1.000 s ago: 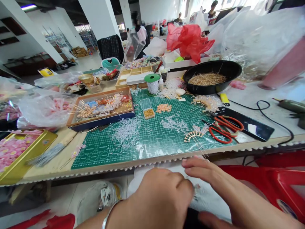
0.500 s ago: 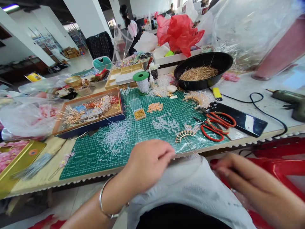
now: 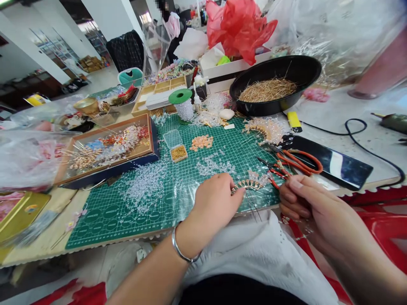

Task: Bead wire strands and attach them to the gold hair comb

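Gold fan comb (image 3: 249,184) kept flat on our mat (image 3: 104,220), our left hand (image 3: 216,199) pinching its end lightly; our right hand (image 3: 313,207) curls, hold unclear.

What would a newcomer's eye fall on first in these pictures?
Crumpled red plastic at the back stands out first, beside a black bowl of golden strands. Nearer, a green cutting mat strewn with clear beads lies under the left hand, by a gold fan-shaped piece.
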Demonstrator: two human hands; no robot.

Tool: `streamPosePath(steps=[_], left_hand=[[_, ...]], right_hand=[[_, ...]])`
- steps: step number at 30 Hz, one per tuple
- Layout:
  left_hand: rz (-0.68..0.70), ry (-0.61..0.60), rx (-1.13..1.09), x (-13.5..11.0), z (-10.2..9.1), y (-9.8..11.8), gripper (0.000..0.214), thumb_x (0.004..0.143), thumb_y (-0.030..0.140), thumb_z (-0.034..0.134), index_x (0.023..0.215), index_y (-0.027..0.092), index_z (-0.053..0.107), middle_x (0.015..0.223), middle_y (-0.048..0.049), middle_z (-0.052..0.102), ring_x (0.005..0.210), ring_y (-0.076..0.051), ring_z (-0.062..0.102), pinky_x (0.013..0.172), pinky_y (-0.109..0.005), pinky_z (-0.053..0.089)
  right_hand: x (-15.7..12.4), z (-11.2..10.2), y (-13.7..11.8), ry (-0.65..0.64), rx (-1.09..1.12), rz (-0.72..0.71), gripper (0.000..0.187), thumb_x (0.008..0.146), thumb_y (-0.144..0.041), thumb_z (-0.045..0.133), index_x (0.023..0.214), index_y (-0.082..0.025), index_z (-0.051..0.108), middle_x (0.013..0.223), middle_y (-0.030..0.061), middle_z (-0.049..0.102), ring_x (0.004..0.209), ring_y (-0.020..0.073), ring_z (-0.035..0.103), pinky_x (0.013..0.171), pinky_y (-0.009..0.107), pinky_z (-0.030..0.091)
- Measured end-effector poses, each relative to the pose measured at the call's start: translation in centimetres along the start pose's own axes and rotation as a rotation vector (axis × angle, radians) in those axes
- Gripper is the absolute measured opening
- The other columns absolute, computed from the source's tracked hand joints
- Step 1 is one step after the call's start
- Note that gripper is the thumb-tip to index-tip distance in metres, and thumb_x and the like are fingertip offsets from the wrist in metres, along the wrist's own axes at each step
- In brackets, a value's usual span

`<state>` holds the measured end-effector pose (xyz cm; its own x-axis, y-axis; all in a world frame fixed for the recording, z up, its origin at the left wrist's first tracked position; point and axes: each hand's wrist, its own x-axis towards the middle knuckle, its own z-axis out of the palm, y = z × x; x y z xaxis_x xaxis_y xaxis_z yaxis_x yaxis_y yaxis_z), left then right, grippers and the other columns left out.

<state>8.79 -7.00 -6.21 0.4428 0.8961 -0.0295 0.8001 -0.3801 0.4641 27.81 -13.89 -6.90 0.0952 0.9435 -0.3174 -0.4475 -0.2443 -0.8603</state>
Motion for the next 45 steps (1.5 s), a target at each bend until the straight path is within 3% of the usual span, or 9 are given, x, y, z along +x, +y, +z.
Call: streamPosePath(steps=[7, 13, 15, 18, 21, 27, 34, 40, 45], left_hand=[[-0.147, -0.043, -0.681, 0.0, -3.4, -0.1, 0.015, 0.091, 0.034, 0.059, 0.083, 0.021, 0.054, 0.079, 0.0009, 0.063, 0.069, -0.014, 0.058, 0.062, -0.029, 0.043], [0.002, 0.173, -0.577, -5.1, -7.4, -0.1, 0.010, 0.091, 0.027, 0.063, 0.085, 0.023, 0.056, 0.080, 0.0045, 0.063, 0.071, -0.011, 0.056, 0.063, -0.025, 0.043], [0.074, 0.142, -0.524, -7.0, -8.6, 0.1, 0.007, 0.090, 0.024, 0.063, 0.086, 0.024, 0.057, 0.083, 0.0049, 0.064, 0.075, -0.010, 0.058, 0.065, -0.023, 0.044], [0.101, 0.028, -0.526, -9.6, -9.8, 0.1, 0.007, 0.092, 0.027, 0.062, 0.087, 0.023, 0.058, 0.080, 0.0049, 0.063, 0.072, -0.010, 0.057, 0.063, -0.022, 0.044], [-0.002, -0.028, -0.745, -11.6, -9.9, -0.5, 0.011, 0.095, 0.032, 0.059, 0.090, 0.022, 0.055, 0.080, 0.0031, 0.062, 0.072, -0.011, 0.060, 0.063, -0.023, 0.048], [-0.203, -0.068, -1.315, -14.0, -7.9, -2.2, 0.029, 0.084, 0.030, 0.074, 0.096, 0.021, 0.049, 0.078, 0.0041, 0.058, 0.068, -0.011, 0.060, 0.056, -0.020, 0.046], [-0.167, -0.001, -1.171, -15.1, -7.9, -3.2, 0.013, 0.087, 0.027, 0.069, 0.087, 0.016, 0.062, 0.077, 0.0018, 0.057, 0.069, -0.009, 0.048, 0.064, -0.022, 0.039], [-0.135, 0.106, -1.113, -16.1, -8.5, -3.4, 0.011, 0.085, 0.026, 0.067, 0.083, 0.017, 0.063, 0.070, 0.0022, 0.054, 0.063, -0.010, 0.046, 0.057, -0.022, 0.038], [-0.149, 0.196, -1.145, -16.6, -8.5, -3.9, 0.008, 0.082, 0.024, 0.068, 0.084, 0.018, 0.062, 0.072, 0.0016, 0.057, 0.063, -0.010, 0.048, 0.058, -0.022, 0.041]], right_hand=[[0.4, 0.0, -0.6, 0.118, -0.082, -0.213, 0.022, 0.089, -0.035, 0.066, 0.076, -0.022, 0.054, 0.065, -0.0043, 0.046, 0.047, 0.0085, 0.025, 0.042, 0.020, 0.027], [-0.8, 1.0, -3.2, 0.199, -0.346, -0.411, 0.023, 0.077, -0.037, 0.084, 0.087, -0.024, 0.068, 0.074, 0.0001, 0.060, 0.062, 0.0119, 0.049, 0.047, 0.016, 0.036], [-1.0, 2.2, -3.8, 0.031, -0.491, -0.347, 0.032, 0.073, -0.043, 0.086, 0.095, -0.025, 0.072, 0.080, 0.0020, 0.063, 0.068, 0.0148, 0.053, 0.051, 0.019, 0.040], [-1.5, 4.7, -3.6, -0.410, -0.685, -0.108, 0.043, 0.076, -0.054, 0.081, 0.108, -0.027, 0.071, 0.063, -0.0033, 0.051, 0.055, 0.0131, 0.042, 0.045, 0.021, 0.028], [-2.3, 7.4, -2.3, -0.606, -0.720, 0.005, 0.036, 0.082, -0.056, 0.075, 0.098, -0.025, 0.071, 0.065, -0.0027, 0.053, 0.055, 0.0127, 0.041, 0.047, 0.024, 0.029], [-4.3, 10.8, 0.2, -0.537, -0.771, -0.134, 0.033, 0.092, -0.058, 0.062, 0.091, -0.025, 0.068, 0.087, 0.0028, 0.067, 0.082, 0.0209, 0.058, 0.067, 0.030, 0.044], [-6.0, 11.6, 0.9, -0.454, -0.795, -0.485, 0.009, 0.098, -0.034, 0.061, 0.090, -0.031, 0.061, 0.100, -0.0024, 0.061, 0.098, 0.0171, 0.057, 0.075, 0.023, 0.047], [-7.6, 11.9, 1.1, -0.404, -1.003, -0.824, 0.014, 0.096, -0.016, 0.051, 0.094, -0.030, 0.053, 0.112, 0.0000, 0.055, 0.104, 0.0157, 0.057, 0.076, 0.022, 0.048], [-7.9, 11.6, 1.1, -0.458, -1.066, -0.819, 0.012, 0.097, -0.019, 0.055, 0.093, -0.030, 0.057, 0.114, -0.0003, 0.055, 0.106, 0.0161, 0.059, 0.076, 0.022, 0.050]])
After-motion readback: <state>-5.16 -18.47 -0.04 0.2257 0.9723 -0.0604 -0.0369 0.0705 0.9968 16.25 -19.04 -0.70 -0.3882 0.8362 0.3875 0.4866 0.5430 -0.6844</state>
